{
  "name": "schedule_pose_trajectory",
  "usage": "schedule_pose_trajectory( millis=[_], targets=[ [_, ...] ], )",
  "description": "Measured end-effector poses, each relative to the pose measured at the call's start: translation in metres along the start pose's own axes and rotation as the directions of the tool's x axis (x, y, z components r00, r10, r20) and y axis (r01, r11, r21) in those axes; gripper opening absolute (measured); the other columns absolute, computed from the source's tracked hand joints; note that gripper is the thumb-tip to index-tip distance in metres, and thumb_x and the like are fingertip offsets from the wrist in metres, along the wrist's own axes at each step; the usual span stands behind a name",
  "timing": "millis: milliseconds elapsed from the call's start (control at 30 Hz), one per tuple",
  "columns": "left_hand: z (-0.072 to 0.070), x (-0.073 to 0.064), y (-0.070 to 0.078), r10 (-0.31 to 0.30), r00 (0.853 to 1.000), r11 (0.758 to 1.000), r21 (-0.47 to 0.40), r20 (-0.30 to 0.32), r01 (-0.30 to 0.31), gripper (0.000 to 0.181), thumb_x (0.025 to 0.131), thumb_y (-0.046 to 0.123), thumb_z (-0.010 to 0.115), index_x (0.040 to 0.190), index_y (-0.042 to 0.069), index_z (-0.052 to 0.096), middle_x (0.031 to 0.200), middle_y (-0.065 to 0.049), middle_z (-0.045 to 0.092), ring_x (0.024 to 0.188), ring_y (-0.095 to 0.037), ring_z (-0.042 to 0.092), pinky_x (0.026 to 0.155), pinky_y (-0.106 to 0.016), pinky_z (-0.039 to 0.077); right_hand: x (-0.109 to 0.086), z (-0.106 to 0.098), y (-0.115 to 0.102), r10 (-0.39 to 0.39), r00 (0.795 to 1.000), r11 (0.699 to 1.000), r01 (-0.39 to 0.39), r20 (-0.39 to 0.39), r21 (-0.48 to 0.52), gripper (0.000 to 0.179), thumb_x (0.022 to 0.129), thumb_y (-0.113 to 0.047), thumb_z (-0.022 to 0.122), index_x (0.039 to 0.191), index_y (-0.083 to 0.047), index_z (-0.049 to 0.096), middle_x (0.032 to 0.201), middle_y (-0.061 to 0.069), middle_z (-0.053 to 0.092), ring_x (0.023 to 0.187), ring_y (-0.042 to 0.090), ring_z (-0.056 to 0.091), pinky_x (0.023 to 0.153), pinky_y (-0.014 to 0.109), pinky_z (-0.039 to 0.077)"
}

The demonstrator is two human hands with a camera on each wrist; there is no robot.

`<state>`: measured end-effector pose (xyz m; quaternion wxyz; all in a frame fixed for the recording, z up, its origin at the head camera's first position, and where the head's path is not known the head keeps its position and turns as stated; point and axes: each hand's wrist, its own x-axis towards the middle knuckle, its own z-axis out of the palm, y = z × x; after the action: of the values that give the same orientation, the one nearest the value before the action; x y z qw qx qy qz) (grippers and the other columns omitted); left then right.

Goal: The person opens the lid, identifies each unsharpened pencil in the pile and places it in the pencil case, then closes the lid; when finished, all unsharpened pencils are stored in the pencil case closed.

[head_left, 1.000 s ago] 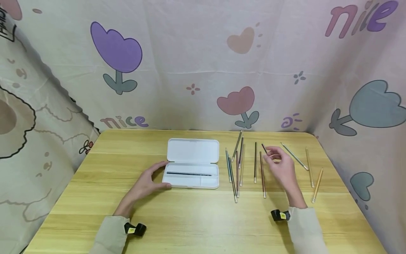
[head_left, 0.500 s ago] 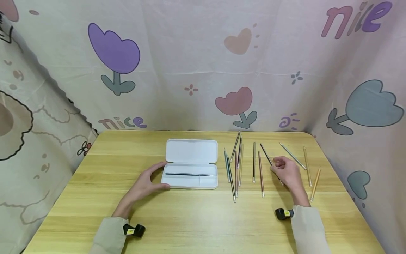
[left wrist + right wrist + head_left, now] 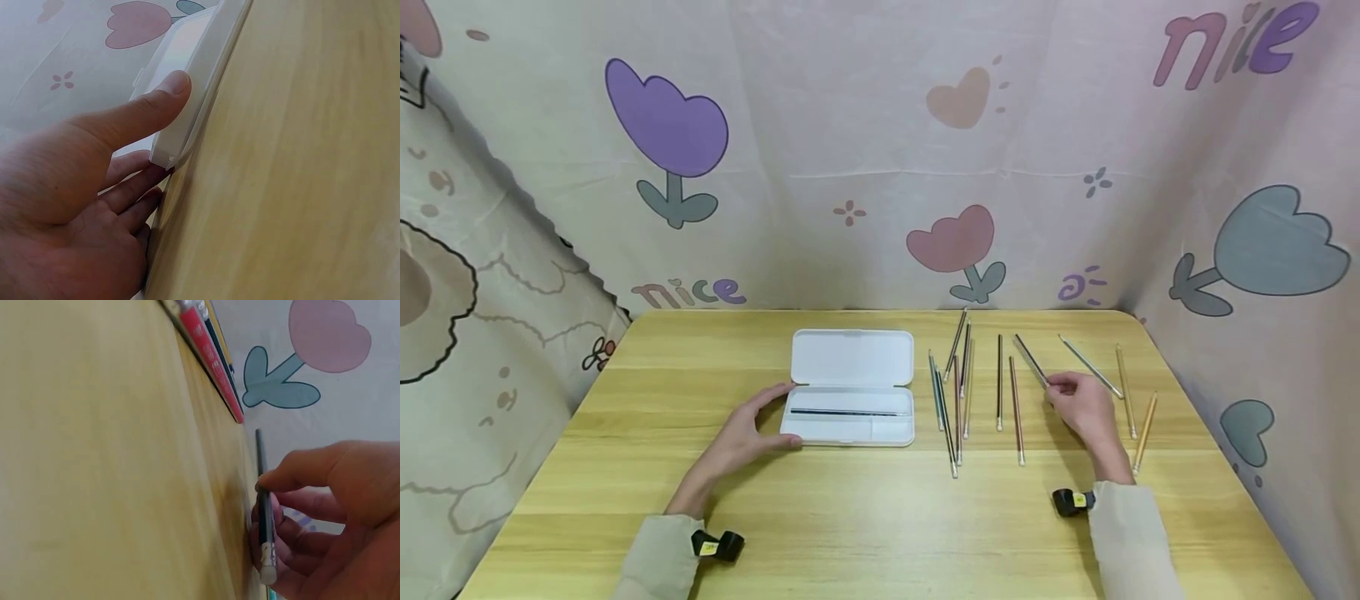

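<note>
A white pencil case (image 3: 842, 430) lies with its lid folded back, and one dark pencil (image 3: 848, 412) rests inside it. My left hand (image 3: 743, 435) holds the left end of the case; the left wrist view has its thumb (image 3: 153, 112) on the side wall and the fingers at the corner. Between thumb and fingers, my right hand (image 3: 1084, 408) pinches a dark pencil (image 3: 1028, 355). In the right wrist view, the pencil's white eraser end (image 3: 267, 574) points toward the camera. Whether its far tip touches the table cannot be told.
Several pencils (image 3: 957, 408) lie in a loose cluster right of the case. A black pencil (image 3: 999, 383) and a red one (image 3: 1017, 412) lie left of my right hand. Beyond it are a grey-green pencil (image 3: 1088, 365) and two yellowish pencils (image 3: 1126, 392). A printed cloth hangs behind the table.
My right hand has let its dark pencil rest, slid down along it toward the eraser end, and pinches it there now. My left hand has stayed on the case.
</note>
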<state>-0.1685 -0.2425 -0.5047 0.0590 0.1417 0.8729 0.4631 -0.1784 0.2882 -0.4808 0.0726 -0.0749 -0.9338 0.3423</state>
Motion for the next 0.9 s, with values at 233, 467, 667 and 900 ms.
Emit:
schedule_pose_trajectory(
  millis=[233, 467, 667, 900],
  targets=[
    [0.0, -0.003, -0.002, 0.01, 1.0, 1.0, 0.008, -0.005, -0.01, 0.093, 0.076, 0.037, 0.092, 0.152, 0.01, 0.048, 0.159, -0.02, 0.041, 0.148, -0.044, 0.03, 0.12, -0.064, 0.023, 0.001, -0.002, -0.006, -0.038, 0.999, 0.992, 0.037, 0.011, 0.119, 0.024, 0.1, -0.01, 0.063, 0.117, 0.006, 0.07, 0.106, 0.02, 0.069, 0.097, 0.033, 0.066, 0.072, 0.023, 0.051],
    [-0.001, -0.003, -0.001, -0.002, 1.0, 1.0, 0.012, -0.002, 0.002, 0.092, 0.076, 0.039, 0.091, 0.153, 0.013, 0.048, 0.16, -0.018, 0.039, 0.149, -0.043, 0.028, 0.12, -0.066, 0.021, 0.0, 0.002, -0.024, -0.13, 0.991, 0.967, 0.121, 0.028, 0.223, 0.021, 0.102, -0.006, 0.062, 0.116, 0.007, 0.069, 0.106, 0.023, 0.068, 0.091, 0.028, 0.063, 0.065, 0.019, 0.052],
    [-0.001, -0.002, 0.0, -0.014, 1.0, 1.0, 0.014, -0.004, 0.014, 0.092, 0.076, 0.039, 0.091, 0.153, 0.013, 0.048, 0.16, -0.018, 0.039, 0.15, -0.043, 0.028, 0.12, -0.065, 0.021, -0.003, 0.013, -0.041, -0.208, 0.978, 0.943, 0.191, 0.033, 0.272, 0.017, 0.1, -0.005, 0.066, 0.113, 0.004, 0.07, 0.103, 0.019, 0.07, 0.094, 0.029, 0.065, 0.074, 0.015, 0.055],
    [0.0, -0.002, 0.003, -0.011, 1.0, 1.0, 0.001, 0.002, 0.011, 0.092, 0.076, 0.037, 0.092, 0.153, 0.013, 0.047, 0.16, -0.017, 0.04, 0.15, -0.042, 0.028, 0.12, -0.064, 0.022, -0.011, 0.028, -0.062, -0.273, 0.96, 0.912, 0.237, 0.066, 0.334, 0.018, 0.095, 0.003, 0.064, 0.112, 0.003, 0.071, 0.1, 0.015, 0.069, 0.092, 0.024, 0.064, 0.075, 0.016, 0.056]
  ],
)
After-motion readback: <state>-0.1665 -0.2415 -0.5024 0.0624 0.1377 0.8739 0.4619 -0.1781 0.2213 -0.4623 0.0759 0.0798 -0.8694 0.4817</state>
